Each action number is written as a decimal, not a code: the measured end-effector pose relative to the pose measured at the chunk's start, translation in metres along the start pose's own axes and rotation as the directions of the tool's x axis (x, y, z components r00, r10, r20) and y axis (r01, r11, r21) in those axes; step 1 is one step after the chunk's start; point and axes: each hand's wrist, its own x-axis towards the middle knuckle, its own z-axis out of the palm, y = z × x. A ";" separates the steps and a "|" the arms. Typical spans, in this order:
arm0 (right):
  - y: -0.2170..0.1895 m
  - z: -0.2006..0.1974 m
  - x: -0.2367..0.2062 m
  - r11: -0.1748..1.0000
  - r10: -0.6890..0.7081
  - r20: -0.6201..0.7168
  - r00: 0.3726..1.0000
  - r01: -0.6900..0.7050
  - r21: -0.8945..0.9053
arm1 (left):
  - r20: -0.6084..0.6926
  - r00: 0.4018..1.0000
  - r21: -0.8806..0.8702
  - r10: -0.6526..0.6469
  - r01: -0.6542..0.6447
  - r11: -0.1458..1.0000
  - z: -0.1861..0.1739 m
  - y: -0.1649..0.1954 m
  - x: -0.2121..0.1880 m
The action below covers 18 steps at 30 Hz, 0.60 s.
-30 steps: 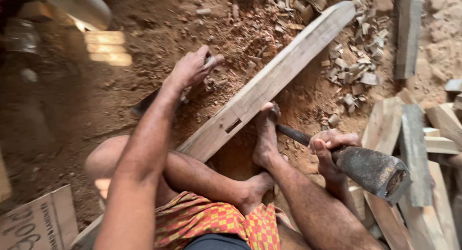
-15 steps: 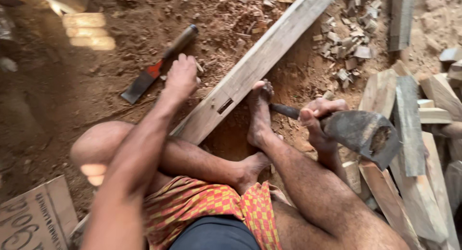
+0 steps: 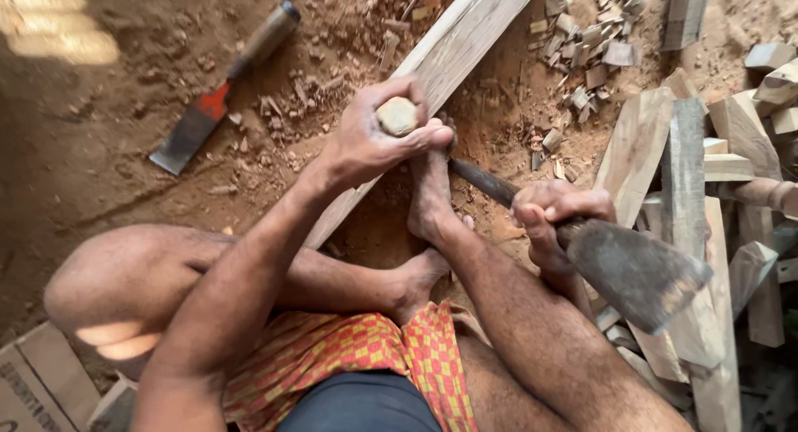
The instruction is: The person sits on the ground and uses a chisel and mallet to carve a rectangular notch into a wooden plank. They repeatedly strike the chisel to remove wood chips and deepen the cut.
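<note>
Head view: the left hand (image 3: 374,141) has its grip wrapped tight around the rounded wooden end of a tool handle (image 3: 398,116); only that butt end shows between thumb and fingers, so which way the rest of the tool runs cannot be told. The hand sits on top of a long wooden plank (image 3: 453,58), whose long axis runs diagonally from below the left grip, near the knees, up and away to the upper right. One bare foot (image 3: 432,195) presses on the plank just below that grip.

The right hand (image 3: 553,216) has its grip clamped on the dark handle of an adze (image 3: 632,270). The handle points up-left toward the foot, and the broad metal blade lies to the lower right of the grip.

A chisel (image 3: 220,95) with a red collar lies on the dirt floor (image 3: 100,149), well to the left of the left grip, blade pointing lower left. Wood chips (image 3: 582,58) and offcut blocks (image 3: 690,166) lie above and to the right of the right grip.
</note>
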 end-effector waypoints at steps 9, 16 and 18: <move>-0.004 0.015 -0.010 0.943 -0.082 -0.115 0.990 0.040 -0.330 | -0.016 0.971 -0.083 0.237 -0.237 0.968 0.005 -0.019 0.007; 0.000 0.010 -0.020 0.983 -0.054 -0.027 0.998 0.049 -0.175 | 0.040 0.982 0.050 0.187 -0.189 0.981 0.009 -0.009 0.003; 0.000 0.011 -0.024 0.979 -0.069 -0.030 0.997 0.062 -0.194 | 0.057 0.978 0.095 0.201 -0.206 0.974 0.011 -0.004 0.003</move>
